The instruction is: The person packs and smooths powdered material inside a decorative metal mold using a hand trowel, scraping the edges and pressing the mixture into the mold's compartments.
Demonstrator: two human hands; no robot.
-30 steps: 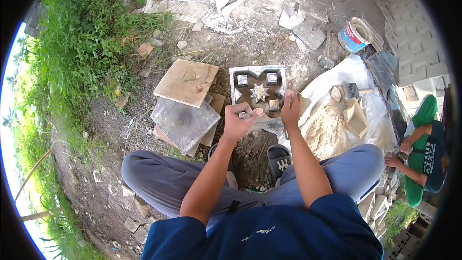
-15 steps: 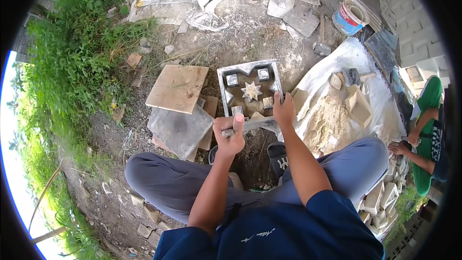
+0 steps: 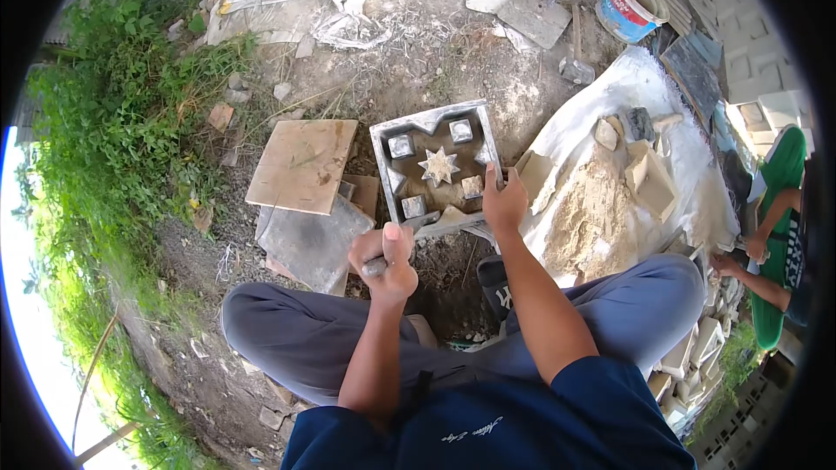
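A square metal mold [image 3: 380, 157] lies in front of me, with a star-shaped piece [image 3: 438, 166] in its middle and small blocks near its corners. My left hand [image 3: 386, 261] is wrapped round the handle of a trowel [image 3: 426, 220], whose blade reaches to the mold's near left corner. My right hand [image 3: 504, 200] grips the right side of the mold near its front corner, thumb on the rim.
Left of the mold are a wooden board [image 3: 302, 165] and a grey slab [image 3: 313, 239]. On the right, a white sheet [image 3: 557, 122] bears a sand pile [image 3: 592, 213]. Beyond stands a bucket [image 3: 623, 14]. A co-worker's hands [image 3: 740, 258] show at far right.
My left hand has moved left and nearer to me with the trowel, away from the mold's front edge. My right hand remains at the mold's right side. The view has shifted.
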